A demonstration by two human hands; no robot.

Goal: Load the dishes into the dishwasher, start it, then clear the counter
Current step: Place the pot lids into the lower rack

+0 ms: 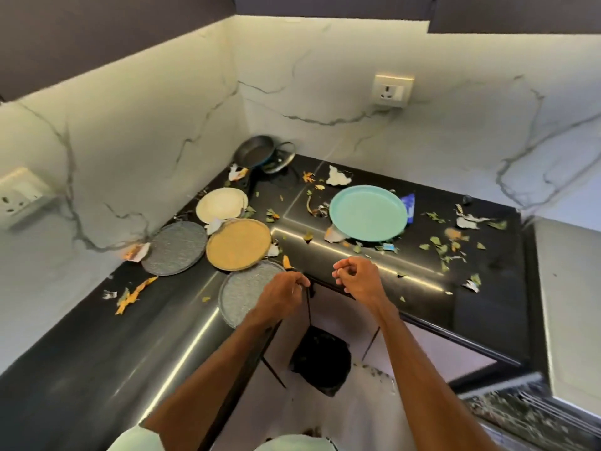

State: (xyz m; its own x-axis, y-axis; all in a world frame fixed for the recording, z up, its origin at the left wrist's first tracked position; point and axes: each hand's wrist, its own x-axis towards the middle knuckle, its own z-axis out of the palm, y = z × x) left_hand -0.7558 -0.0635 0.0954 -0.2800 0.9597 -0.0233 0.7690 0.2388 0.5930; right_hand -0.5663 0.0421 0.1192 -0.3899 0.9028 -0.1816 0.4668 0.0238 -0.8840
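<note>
Dishes not yet loaded. Five round plates lie flat on the glossy black desk (81, 336). A speckled grey plate (240, 294) sits at its edge, lower centre. A tan plate (239, 244), dark grey plate (175, 247) and cream plate (221, 205) lie left of centre, and a teal plate (369, 211) right of centre.

Judged stiff, fairly light, breakable and slick; take each by the rim.

The left hand (286, 291) grips a thin black cord (307, 307) leading down to a black bag (320, 359). The right hand (356, 276) is curled; what it holds cannot be told.

Leaf scraps (439, 242) litter the desk, and marble-patterned walls (325, 76) meet at the corner.

Veined white marble walls (325, 60) (brightly lit) meet below dark cabinets (97, 34).
</note>
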